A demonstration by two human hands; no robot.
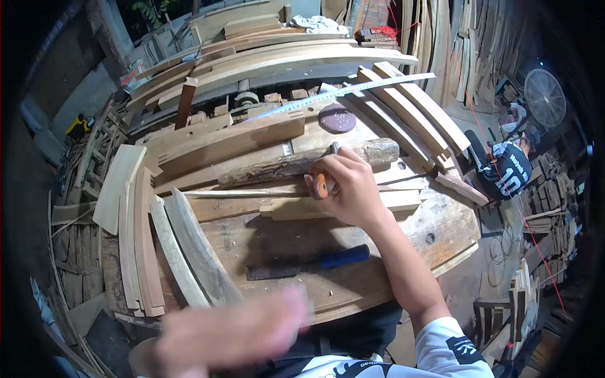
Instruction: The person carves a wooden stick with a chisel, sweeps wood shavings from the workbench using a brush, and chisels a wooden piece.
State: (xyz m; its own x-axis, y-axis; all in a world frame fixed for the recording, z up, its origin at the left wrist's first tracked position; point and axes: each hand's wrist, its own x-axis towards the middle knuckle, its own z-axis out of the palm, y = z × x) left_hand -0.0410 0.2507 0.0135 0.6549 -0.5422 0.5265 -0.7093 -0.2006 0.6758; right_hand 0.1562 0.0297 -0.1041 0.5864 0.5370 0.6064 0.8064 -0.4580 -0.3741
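Note:
My right hand is closed around a tool with an orange-brown wooden handle; a bit of grey metal shows past the fingers, but its working end is hidden. Under that hand lies a rough, dark round length of wood, across the bench. Blurred by motion, my left hand is low in front of my body, and its fingers cannot be read. Between the hands, a blue-handled tool with a flat dark blade rests on the workbench. Pale tenoned wood lies beneath my right wrist.
Curved wooden pieces lie at the left, with others at the back right. A measuring tape stretches behind a purple disc. At far right are a person in a dark number shirt and a fan.

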